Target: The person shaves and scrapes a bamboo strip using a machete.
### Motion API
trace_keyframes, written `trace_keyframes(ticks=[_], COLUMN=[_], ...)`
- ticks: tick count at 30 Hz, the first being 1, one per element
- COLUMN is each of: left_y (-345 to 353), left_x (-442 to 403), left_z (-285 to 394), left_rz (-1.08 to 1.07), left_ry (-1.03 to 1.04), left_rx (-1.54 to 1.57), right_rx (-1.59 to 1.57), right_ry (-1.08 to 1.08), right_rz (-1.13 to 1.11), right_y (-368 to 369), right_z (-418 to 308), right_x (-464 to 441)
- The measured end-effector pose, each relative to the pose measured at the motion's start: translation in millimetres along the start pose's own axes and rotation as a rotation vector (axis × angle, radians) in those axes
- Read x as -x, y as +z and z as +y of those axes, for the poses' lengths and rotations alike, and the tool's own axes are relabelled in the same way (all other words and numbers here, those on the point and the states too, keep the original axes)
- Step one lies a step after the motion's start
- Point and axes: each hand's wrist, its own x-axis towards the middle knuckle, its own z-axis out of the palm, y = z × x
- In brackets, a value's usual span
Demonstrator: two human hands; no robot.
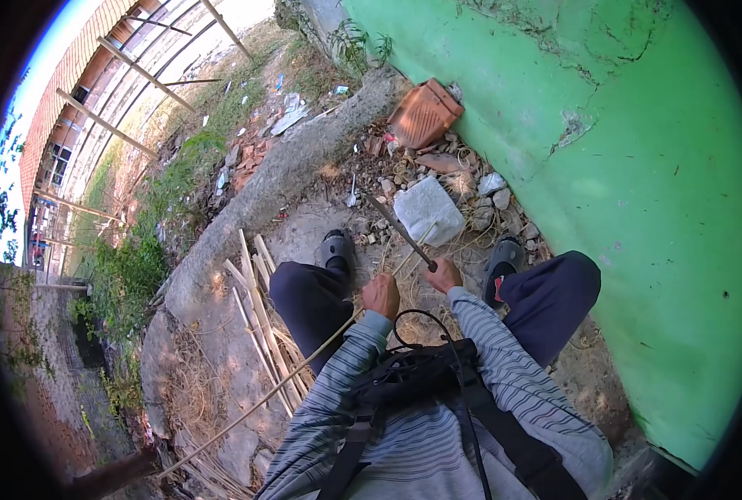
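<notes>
My left hand (380, 296) is closed round a long thin bamboo strip (292, 374), which runs back past my left side toward the lower left. The strip's front end reaches over a white block (428, 211) on the ground between my feet. My right hand (444, 275) grips the dark handle of a knife (398, 227). Its long narrow blade points forward and to the left, crossing over or close beside the strip; whether they touch is unclear. Split bamboo pieces (263, 321) lie on the ground beside my left leg.
A green wall (629, 183) rises at the right. An orange roof tile or similar piece (425, 114) leans near it, with stones and rubble around. A low concrete ridge (279, 171) curves along the left, beyond it plants (121, 279) and a pole fence (112, 129).
</notes>
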Motion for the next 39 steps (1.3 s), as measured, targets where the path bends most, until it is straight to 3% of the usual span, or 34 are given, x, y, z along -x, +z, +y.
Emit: trace_keyframes(ticks=[5,8,12,20,23,26,28,30,39], left_y=[-7.4,-7.0,-1.6,-9.1,-13.0,-15.4,-10.3,0.5,-12.0], left_x=[-2.6,-1.6,-5.3,2.6,1.8,1.6,0.4,-3.1,1.1], left_z=[0.0,-3.6,-6.3,1.1,5.1,3.7,3.2,-1.2,3.5], left_rz=[0.027,0.010,-0.006,0.019,0.038,0.014,-0.007,-0.010,-0.041], left_ry=[0.006,-0.034,-0.018,0.009,0.025,0.008,-0.017,-0.027,-0.003], left_rx=[0.040,0.035,0.022,0.005,0.010,0.004,-0.012,0.015,0.037], right_rx=[-0.015,0.004,0.083,0.031,-0.006,0.016,0.042,0.140,0.120], right_ry=[-0.259,-0.259,-0.008,-0.012,-0.277,-0.296,-0.299,0.004,-0.117], right_rz=[-0.041,-0.014,-0.013,-0.021,0.006,-0.038,-0.031,-0.020,-0.002], right_y=[11.7,10.3,3.2,1.7,2.2,-2.3,0.4,3.7,-6.9], right_z=[-3.3,-14.1,1.0,-5.5,-20.9,-32.0,-16.4,-1.7,-6.0], right_x=[2.5,1.1,-14.4,-2.7,13.7,11.7,-1.3,-18.4,-3.8])
